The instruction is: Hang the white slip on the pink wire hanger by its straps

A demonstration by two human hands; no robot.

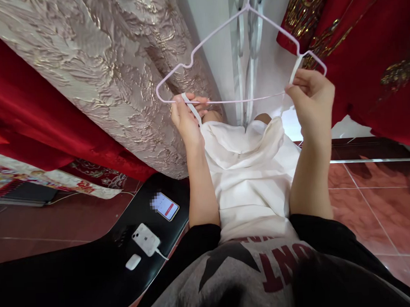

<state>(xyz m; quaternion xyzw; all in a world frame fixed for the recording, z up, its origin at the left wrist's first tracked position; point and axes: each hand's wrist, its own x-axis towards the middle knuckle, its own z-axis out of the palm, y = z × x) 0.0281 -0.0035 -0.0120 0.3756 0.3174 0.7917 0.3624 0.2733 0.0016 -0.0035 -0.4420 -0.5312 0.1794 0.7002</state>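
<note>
A thin pale pink clothes hanger point(218, 31) is held up in front of me. Below it hangs a white garment point(251, 183) with narrow shoulder straps, draped down over my lap. My left hand point(189, 122) is closed at the hanger's lower left corner, with the left strap point(192, 110) at its fingers and the bottom bar passing across them. On the other side, my right hand point(312, 96) pinches the right strap point(296, 70), whose upper end meets the hanger at the right notch. Whether the left strap loops over the bar is unclear.
Textured beige fabric point(117, 75) and red cloth point(67, 120) hang at left; a red embellished garment point(370, 69) hangs at right. A black bench point(60, 283) bears a lit phone point(167, 206), a white phone point(146, 239) with a cable, and a small white case point(133, 262).
</note>
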